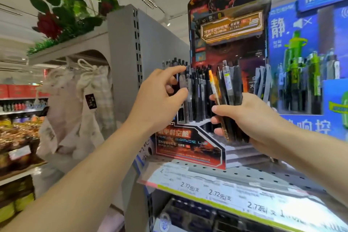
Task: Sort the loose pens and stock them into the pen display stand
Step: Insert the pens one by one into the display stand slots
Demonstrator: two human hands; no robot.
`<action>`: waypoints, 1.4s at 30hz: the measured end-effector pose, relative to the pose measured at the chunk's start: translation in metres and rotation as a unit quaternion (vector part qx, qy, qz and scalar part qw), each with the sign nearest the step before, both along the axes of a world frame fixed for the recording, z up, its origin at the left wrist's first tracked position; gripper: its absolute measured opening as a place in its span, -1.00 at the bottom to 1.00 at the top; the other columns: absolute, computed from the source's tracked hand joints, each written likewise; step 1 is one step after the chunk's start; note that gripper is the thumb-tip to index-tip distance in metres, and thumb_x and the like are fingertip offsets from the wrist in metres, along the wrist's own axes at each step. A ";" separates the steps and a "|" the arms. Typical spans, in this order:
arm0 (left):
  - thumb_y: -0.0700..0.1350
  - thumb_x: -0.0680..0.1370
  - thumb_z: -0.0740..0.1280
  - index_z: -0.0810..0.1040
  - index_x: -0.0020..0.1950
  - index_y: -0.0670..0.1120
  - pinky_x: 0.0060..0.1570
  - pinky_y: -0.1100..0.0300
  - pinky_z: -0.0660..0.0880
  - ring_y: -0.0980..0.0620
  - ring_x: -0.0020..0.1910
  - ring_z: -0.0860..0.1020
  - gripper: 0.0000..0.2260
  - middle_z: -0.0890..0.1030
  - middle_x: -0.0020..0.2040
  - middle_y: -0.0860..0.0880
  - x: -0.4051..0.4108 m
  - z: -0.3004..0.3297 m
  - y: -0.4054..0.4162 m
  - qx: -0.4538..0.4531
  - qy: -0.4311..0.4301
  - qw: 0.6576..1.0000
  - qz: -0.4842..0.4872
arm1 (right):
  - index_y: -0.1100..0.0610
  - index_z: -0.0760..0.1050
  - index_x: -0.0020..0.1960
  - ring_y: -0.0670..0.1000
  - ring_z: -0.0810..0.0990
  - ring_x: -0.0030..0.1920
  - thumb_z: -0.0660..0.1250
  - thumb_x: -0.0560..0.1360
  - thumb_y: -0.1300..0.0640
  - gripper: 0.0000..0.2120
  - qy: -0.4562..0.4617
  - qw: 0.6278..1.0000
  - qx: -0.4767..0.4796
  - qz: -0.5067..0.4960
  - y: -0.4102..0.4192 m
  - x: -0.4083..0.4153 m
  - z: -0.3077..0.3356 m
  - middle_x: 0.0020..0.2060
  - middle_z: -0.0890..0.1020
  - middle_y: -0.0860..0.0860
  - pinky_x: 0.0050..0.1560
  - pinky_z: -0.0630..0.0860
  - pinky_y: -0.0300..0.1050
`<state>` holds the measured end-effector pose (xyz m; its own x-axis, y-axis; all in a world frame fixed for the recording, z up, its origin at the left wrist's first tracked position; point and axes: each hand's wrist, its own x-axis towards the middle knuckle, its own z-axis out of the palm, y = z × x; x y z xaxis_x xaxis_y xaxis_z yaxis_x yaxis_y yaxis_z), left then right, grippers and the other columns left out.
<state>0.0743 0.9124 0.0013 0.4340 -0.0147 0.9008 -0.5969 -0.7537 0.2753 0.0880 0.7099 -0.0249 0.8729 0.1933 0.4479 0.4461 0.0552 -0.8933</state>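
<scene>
Grey perforated shelf (244, 174) carries red-black pen display stand (190, 149); left slots already filled with dark pens. Bundle of loose pens (228, 98) is clasped upright in right hand (250, 118), just before stand's right side; orange pen (212, 83) stands out among dark ones. Grey pen (183, 85) is pinched between left hand (160, 103) thumb and fingers at left slots. Judgement: pen best kept vertical, tip guided into free slot, neighbours not nudged.

Your right hand (250, 117) grips bunch of loose pens (227, 98), mostly black, one orange, upright. Pen display stand (190, 145), red-black cardboard, holds upright dark pens on shelf.
</scene>
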 end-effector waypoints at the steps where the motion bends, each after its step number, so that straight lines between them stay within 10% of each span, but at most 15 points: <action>1: -0.05 0.55 0.37 0.48 0.35 0.26 -0.11 0.45 0.35 0.26 -0.13 0.48 -0.60 0.49 -0.02 0.15 0.000 -0.001 -0.001 0.000 0.009 1.000 0.005 | 0.11 0.62 0.11 -0.02 0.75 -0.24 0.44 0.55 0.21 -0.86 0.004 1.000 0.006 0.013 0.000 0.000 -0.002 -0.16 0.74 0.16 -0.35 0.63 -0.14; 21: 0.03 0.55 0.40 0.52 0.33 0.17 -0.17 0.49 0.44 0.28 -0.16 0.60 -0.66 0.60 -0.16 0.34 -0.018 -0.026 -0.056 -0.143 -0.045 0.988 -0.047 | 0.03 0.66 0.01 0.17 0.73 -0.18 0.47 0.50 0.25 -0.85 -0.102 0.993 -0.024 0.053 -0.003 -0.007 -0.011 -0.20 0.74 0.16 -0.19 0.68 0.09; 27: -0.12 0.55 0.43 0.51 0.30 0.18 -0.06 -0.01 0.65 0.12 -0.18 0.67 -0.63 0.68 -0.20 0.09 -0.017 -0.021 -0.055 -0.202 -0.031 0.977 -0.067 | 0.07 0.64 0.09 0.08 0.76 -0.14 0.44 0.54 0.25 -0.84 -0.076 0.996 -0.003 0.054 -0.009 -0.004 -0.010 -0.19 0.75 0.10 -0.16 0.71 0.02; 32: -0.14 0.57 0.42 0.50 0.29 0.24 -0.18 0.08 0.68 0.11 -0.11 0.69 -0.62 0.69 -0.14 0.06 -0.018 -0.017 -0.031 -0.283 -0.100 0.951 -0.074 | 0.10 0.61 0.11 0.07 0.73 -0.25 0.40 0.57 0.31 -0.82 -0.039 0.996 0.057 0.052 -0.015 -0.004 -0.005 -0.17 0.69 0.15 -0.24 0.70 0.01; 39: -0.09 0.58 0.39 0.50 0.32 0.20 -0.03 -0.03 0.65 0.12 -0.04 0.66 -0.65 0.67 -0.05 0.13 -0.018 -0.023 -0.022 -0.223 -0.124 0.967 -0.024 | 0.10 0.56 0.15 0.01 0.62 -0.37 0.37 0.58 0.32 -0.80 -0.055 0.990 0.110 0.073 -0.018 -0.013 0.007 -0.28 0.60 0.07 -0.31 0.68 -0.04; 42: -0.07 0.57 0.38 0.52 0.31 0.20 -0.05 0.25 0.59 0.24 -0.09 0.62 -0.66 0.64 -0.06 0.26 -0.018 -0.020 -0.027 -0.158 -0.132 0.979 0.002 | 0.14 0.56 0.18 0.04 0.66 -0.34 0.39 0.57 0.29 -0.80 -0.063 0.987 0.131 0.065 -0.023 -0.014 0.011 -0.25 0.62 0.08 -0.30 0.64 -0.08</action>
